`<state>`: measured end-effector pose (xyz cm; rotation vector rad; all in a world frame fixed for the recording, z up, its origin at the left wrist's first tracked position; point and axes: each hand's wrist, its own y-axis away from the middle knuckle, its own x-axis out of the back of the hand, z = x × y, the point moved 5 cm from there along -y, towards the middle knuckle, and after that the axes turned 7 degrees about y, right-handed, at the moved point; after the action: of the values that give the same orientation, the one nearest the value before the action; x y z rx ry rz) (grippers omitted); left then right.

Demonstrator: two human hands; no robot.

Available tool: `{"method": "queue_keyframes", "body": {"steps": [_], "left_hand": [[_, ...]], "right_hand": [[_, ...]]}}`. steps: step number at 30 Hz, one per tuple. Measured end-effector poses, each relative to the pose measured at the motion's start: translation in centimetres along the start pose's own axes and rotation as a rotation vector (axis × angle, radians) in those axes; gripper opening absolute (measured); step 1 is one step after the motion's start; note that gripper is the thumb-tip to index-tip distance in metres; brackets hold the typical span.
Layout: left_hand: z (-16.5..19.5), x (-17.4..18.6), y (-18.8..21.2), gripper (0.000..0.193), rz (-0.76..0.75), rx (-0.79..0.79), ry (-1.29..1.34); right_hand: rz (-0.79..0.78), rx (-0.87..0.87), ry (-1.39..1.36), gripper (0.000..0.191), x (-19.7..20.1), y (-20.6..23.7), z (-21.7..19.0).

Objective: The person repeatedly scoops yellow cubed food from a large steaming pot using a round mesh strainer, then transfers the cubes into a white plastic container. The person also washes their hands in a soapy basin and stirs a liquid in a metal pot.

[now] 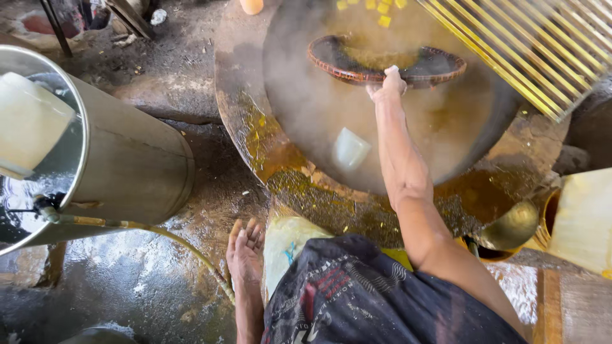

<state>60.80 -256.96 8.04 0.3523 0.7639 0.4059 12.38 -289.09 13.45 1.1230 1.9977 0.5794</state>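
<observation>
We see the right hand (387, 84) clenched on the near rim of a woven basket strainer (386, 61) dipped in the steaming wok (306, 95), yellow cubes (382, 11) floating beyond it.

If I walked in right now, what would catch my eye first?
Probably the big steaming wok of cloudy yellowish liquid at top centre, with yellow cubes floating at its far edge. The person's right hand grips the near rim of a round woven basket dipped in the liquid. At left stands a tall metal drum with a yellow hose trailing across the wet floor beside a bare foot.
</observation>
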Motion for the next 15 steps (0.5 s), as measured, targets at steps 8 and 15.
{"method": "queue_keyframes", "body": {"steps": [8, 15], "left_hand": [[0.0, -0.4, -2.0, 0.046, 0.214, -0.007, -0.083], [-0.5, -1.3, -2.6, 0.046, 0.287, 0.041, -0.147]], "right_hand": [[0.039, -0.094, -0.03, 0.022, -4.6, -6.0, 1.5], [-0.122, -0.131, -0.261, 0.027, -4.9, -10.4, 1.8]]}}
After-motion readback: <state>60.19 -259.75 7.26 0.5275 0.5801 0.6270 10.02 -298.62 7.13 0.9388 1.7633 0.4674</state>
